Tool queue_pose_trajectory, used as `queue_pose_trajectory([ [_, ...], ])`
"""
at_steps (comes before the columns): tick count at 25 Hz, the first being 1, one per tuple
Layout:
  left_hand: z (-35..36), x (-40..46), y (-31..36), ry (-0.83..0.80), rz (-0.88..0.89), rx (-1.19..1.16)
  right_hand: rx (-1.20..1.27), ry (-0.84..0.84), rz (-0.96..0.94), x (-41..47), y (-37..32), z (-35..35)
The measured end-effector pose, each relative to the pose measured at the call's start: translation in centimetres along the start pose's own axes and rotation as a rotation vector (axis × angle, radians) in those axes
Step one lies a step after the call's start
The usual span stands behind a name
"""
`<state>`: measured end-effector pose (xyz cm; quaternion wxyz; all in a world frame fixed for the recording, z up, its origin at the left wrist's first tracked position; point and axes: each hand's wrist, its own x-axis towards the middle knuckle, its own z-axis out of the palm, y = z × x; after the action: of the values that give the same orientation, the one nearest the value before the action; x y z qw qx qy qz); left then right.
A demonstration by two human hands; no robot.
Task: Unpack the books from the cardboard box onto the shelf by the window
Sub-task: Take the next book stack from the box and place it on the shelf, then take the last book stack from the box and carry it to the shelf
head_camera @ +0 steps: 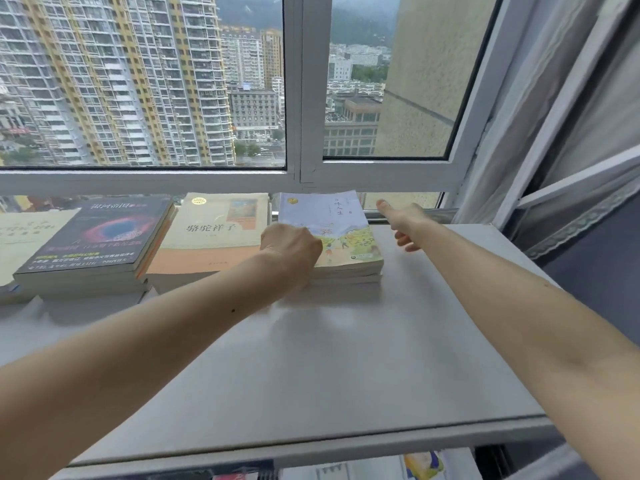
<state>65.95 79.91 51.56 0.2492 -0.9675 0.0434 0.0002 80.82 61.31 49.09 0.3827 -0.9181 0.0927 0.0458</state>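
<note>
While my left hand (290,249) curls over the near left corner of the pale illustrated book (341,233) topping the rightmost stack on the shelf (346,358) under the window (298,98), my right hand (403,221) hovers just beside its far right edge, fingers loose and apart, holding nothing. I judge this the squaring-up after setting a book down. Next I must let go and go back for another; the cardboard box is out of view.

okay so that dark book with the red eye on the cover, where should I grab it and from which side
Grip the dark book by its near right corner, coming from the front. It lies flat on top of its pile, and that corner juts over the books beneath. The beige book crowds its right side.
</note>
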Motion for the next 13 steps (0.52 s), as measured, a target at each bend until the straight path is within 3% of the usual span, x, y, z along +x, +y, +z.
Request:
queue_pose_trajectory([
  [6, -5.1, 0.1, 4.6, 0.161, 0.271, -0.129, -0.296, 0.176, -0.012, -8.2, 8.0, -7.0],
  [13, -10.7, -5.7, 18.6, 0.305, 0.747, -0.169, -0.369, 0.469, 0.219, -26.2, 20.7, -14.1],
])
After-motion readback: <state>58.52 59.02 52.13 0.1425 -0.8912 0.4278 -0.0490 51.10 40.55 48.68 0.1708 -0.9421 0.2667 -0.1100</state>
